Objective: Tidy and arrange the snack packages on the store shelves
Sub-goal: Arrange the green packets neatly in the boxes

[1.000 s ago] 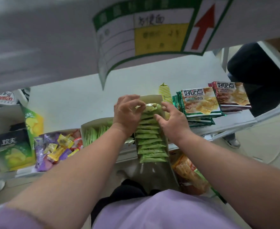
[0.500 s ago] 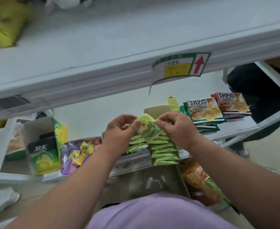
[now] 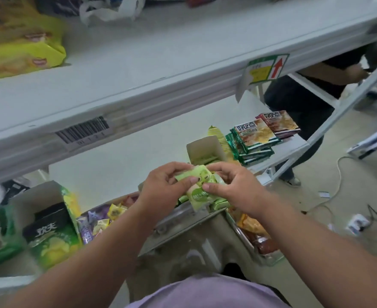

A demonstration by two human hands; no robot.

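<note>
A small stack of light green snack packets (image 3: 199, 190) is held up between both hands above the lower shelf. My left hand (image 3: 163, 187) pinches its left side with thumb and fingers. My right hand (image 3: 234, 185) pinches its right side. Below the hands, more green packets (image 3: 219, 204) lie in an open cardboard box (image 3: 203, 150) at the shelf's front edge; most of that box is hidden by my hands.
Flat cookie packs (image 3: 255, 135) are stacked right of the box. Left sit mixed candies (image 3: 103, 221) and a green display box (image 3: 49, 232). The upper shelf (image 3: 138, 70) holds yellow bags (image 3: 20, 47). A person (image 3: 305, 96) stands behind the rack; cables (image 3: 338, 192) lie on the floor.
Both hands lifted green packets out of the box's row and now hold them higher, turned face up. The view pulled back from the shelf edge, revealing the upper shelf.
</note>
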